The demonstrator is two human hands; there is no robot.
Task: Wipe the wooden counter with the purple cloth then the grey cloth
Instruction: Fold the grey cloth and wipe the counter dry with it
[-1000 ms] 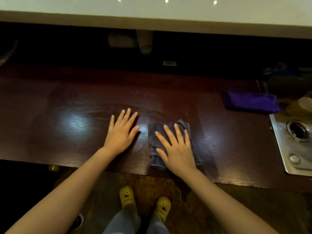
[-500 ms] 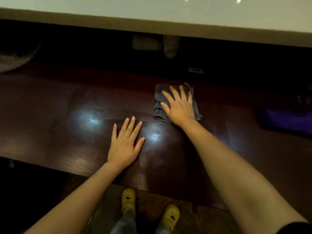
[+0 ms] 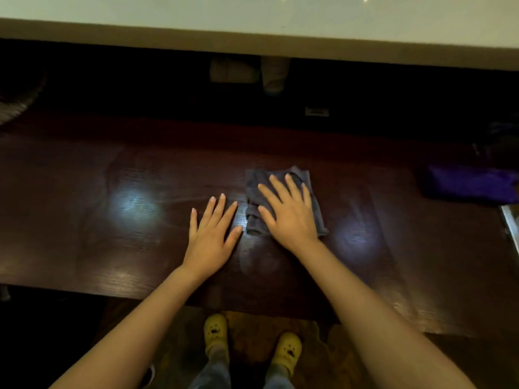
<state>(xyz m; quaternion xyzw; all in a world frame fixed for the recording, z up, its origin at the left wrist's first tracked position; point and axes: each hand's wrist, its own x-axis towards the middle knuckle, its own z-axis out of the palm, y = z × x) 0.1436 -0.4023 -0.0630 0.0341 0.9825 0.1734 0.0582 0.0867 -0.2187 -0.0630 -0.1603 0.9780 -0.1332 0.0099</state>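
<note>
The dark wooden counter runs across the view. My right hand lies flat, fingers spread, pressing on the folded grey cloth near the counter's middle. My left hand rests flat on the bare wood just left of the cloth, holding nothing. The folded purple cloth lies at the far right of the counter, apart from both hands.
A metal edge of a sink or stove panel shows at the right border below the purple cloth. A pale raised ledge runs along the back above a dark recess. My yellow shoes stand below the counter's front edge.
My right hand pushed the grey cloth away toward the back of the counter, then drew it back toward me to the middle. My left hand stayed planted on the wood.
</note>
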